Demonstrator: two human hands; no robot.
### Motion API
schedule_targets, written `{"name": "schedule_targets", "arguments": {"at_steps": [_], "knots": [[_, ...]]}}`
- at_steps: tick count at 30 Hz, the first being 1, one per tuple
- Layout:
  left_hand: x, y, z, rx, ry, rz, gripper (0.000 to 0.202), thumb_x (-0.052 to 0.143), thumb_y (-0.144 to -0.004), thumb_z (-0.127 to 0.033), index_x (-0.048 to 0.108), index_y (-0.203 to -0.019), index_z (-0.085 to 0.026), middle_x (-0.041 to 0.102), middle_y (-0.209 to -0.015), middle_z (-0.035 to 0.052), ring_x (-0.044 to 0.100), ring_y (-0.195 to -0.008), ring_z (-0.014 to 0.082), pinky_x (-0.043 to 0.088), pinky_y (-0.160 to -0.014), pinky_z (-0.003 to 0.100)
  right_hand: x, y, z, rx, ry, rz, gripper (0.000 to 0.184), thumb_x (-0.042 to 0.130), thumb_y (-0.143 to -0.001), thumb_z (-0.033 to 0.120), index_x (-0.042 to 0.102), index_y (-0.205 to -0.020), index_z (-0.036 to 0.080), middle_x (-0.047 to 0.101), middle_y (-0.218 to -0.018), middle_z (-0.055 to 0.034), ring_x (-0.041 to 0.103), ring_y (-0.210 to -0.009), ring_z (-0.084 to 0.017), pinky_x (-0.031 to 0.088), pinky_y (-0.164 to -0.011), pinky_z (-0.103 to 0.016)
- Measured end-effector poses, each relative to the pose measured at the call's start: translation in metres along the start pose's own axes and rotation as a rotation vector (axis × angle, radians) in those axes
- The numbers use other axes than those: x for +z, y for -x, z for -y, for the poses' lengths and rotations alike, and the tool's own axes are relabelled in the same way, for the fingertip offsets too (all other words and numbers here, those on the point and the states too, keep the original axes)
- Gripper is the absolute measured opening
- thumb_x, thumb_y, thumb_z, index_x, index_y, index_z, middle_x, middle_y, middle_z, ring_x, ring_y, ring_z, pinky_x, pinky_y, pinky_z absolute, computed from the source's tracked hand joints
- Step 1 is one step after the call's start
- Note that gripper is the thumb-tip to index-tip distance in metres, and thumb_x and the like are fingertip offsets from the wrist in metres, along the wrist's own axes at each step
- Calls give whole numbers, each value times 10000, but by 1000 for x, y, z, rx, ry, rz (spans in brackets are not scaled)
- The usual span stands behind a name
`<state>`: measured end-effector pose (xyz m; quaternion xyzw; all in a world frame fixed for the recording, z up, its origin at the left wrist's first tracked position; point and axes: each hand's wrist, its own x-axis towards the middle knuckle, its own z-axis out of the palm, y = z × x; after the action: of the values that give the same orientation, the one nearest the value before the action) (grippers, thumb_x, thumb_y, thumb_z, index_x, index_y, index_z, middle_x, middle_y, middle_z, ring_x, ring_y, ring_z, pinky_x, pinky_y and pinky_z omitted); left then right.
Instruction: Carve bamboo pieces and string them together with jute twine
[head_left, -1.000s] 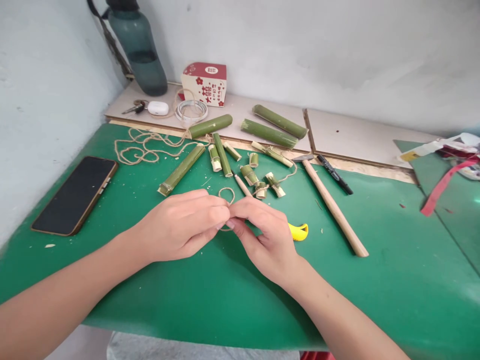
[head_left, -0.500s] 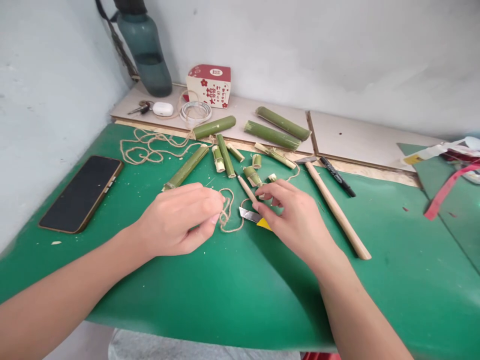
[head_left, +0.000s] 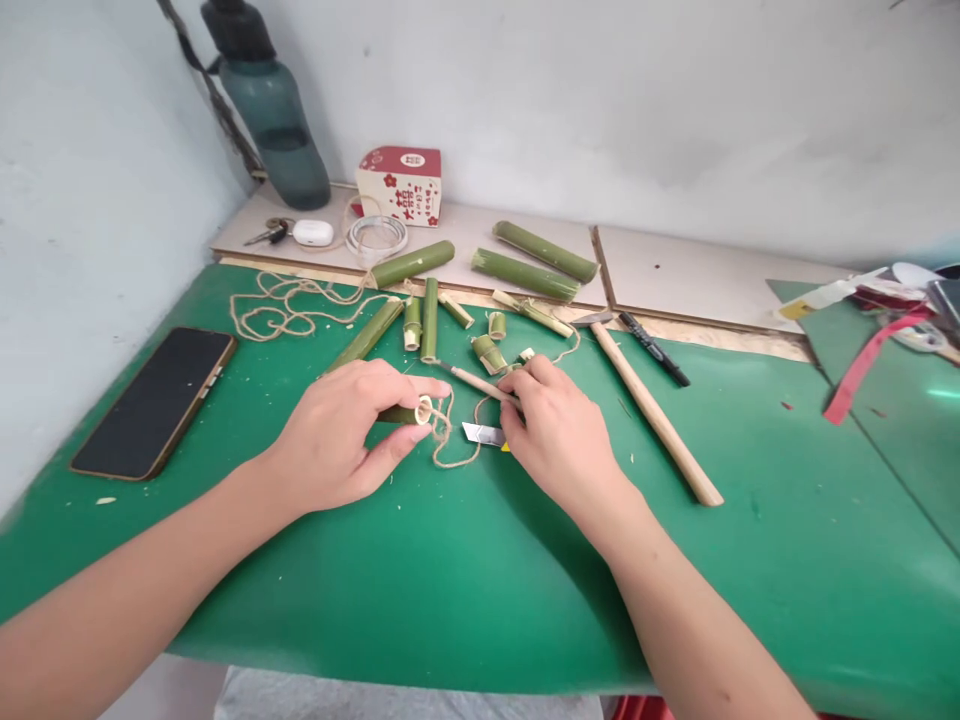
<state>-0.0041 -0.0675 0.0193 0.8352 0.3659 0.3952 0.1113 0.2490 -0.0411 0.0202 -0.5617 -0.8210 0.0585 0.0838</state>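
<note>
My left hand (head_left: 349, 430) curls round a short bamboo tube (head_left: 405, 412), thumb and forefinger at its cut end. Twine (head_left: 442, 430) comes out of that opening and loops on the green mat toward the right. My right hand (head_left: 551, 420) is closed on a slim tool with a pale wooden handle (head_left: 480, 383), its thin metal tip pointing left toward the tube. Beneath the right fingers lies a utility knife blade (head_left: 482, 434), its yellow body mostly covered. Beyond the hands are several cut bamboo pieces (head_left: 489, 353), some with twine through them.
To the left lies a phone (head_left: 157, 402). A hammer (head_left: 656, 415) and black marker (head_left: 654, 350) lie to the right. Along the back ledge are a bottle (head_left: 277, 130), a red-and-white box (head_left: 401, 188), a tape roll (head_left: 377, 236) and thicker bamboo lengths (head_left: 525, 273).
The left fingers have parted, showing the bamboo tube's end and its twine. The right hand has turned the wooden-handled tool flatter, its tip swinging left. The view has shifted slightly.
</note>
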Motion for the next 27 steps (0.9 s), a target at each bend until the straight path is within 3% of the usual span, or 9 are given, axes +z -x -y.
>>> {"name": "schedule_targets", "arguments": {"at_steps": [4, 7, 11, 15, 20, 23, 27], "knots": [[2, -1, 3, 11, -6, -22, 107, 568, -1042, -297, 494, -969, -268, 812, -1115, 49, 724, -864, 198, 562, -846, 440, -1, -1, -8, -45, 1, -122, 169, 510, -986, 129, 652, -1056, 188, 675, -1080, -128, 612, -1013, -307, 480, -740, -401], [5, -1, 3, 2, -43, -155, 131, 429, -1096, -369, 454, -992, -294, 806, -1024, 34, 703, -770, 194, 571, -773, 455, -6, -1, -14, -31, -87, -262, 163, 490, -1014, 159, 642, -1050, 204, 710, -1039, -113, 617, -948, -295, 488, -777, -423], [6, -6, 0, 13, -159, -321, 74, 356, -1116, -374, 403, -1084, -327, 779, -967, 4, 631, -641, 161, 522, -610, 380, -16, 5, -13, -10, -462, -590, 168, 556, -1026, 214, 673, -1141, 250, 728, -900, -34, 635, -744, -203, 501, -684, -369], [3, -10, -4, 49, -172, -373, 42, 366, -1122, -310, 365, -1084, -330, 762, -951, -23, 599, -603, 145, 484, -552, 356, -24, 17, 1, -193, -787, -798, 223, 654, -987, 205, 742, -1174, 288, 693, -805, -12, 583, -619, -167, 488, -607, -371], [-1, -7, -1, 32, -214, -232, 50, 362, -1128, -291, 333, -1091, -306, 782, -1029, 14, 670, -766, 173, 510, -641, 392, -28, 26, 18, -308, -990, -813, 242, 644, -989, 202, 757, -1160, 330, 628, -740, -8, 486, -547, -170, 452, -536, -401], [-2, -6, 3, 103, -144, -255, 164, 443, -1104, -209, 319, -1089, -315, 791, -1067, -7, 673, -801, 159, 515, -668, 364, -27, 26, 18, -340, -948, -822, 265, 637, -986, 202, 753, -1189, 328, 632, -716, -9, 450, -512, -165, 429, -509, -403], [-2, -8, 9, 209, -47, -275, 333, 601, -1007, -76, 351, -1042, -292, 805, -1100, 12, 684, -845, 143, 525, -702, 322, -29, 20, 17, -493, -898, -815, 382, 622, -882, 37, 764, -1178, 232, 681, -714, -15, 473, -496, -144, 368, -447, -345]]}}
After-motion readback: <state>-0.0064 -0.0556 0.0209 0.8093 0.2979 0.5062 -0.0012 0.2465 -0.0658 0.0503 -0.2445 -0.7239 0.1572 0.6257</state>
